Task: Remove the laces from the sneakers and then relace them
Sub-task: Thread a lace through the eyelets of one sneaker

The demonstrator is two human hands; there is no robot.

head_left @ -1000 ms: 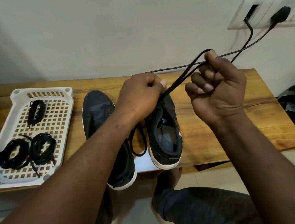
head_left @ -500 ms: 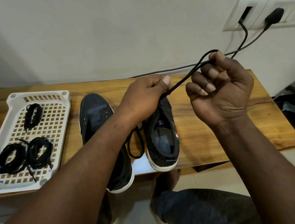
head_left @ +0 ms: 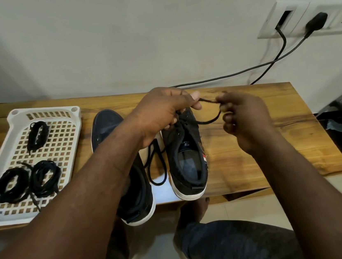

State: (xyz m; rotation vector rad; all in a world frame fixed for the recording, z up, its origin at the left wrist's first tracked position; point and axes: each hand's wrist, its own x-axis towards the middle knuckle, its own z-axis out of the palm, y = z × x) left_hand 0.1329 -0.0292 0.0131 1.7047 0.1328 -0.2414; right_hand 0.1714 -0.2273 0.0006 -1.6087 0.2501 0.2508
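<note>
Sneaker, left-side (head_left: 109, 126) and sneaker, right-side (head_left: 187, 157): on wooden bench (head_left: 264, 139), heels at near edge. Lace (head_left: 208, 122): threaded through right-side sneaker. Left hand (head_left: 163, 113): curled, pinching lace above eyelets. Right hand (head_left: 244, 118): fingertips pinching lace loop. Spare laces (head_left: 24, 186): bundled in white tray (head_left: 43, 111).

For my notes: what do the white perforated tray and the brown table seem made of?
White perforated tray: probably moulded plastic, matte, regular grid holes. Brown table: wood or wood-look veneer, glossy, showing grain and reflections.
</note>
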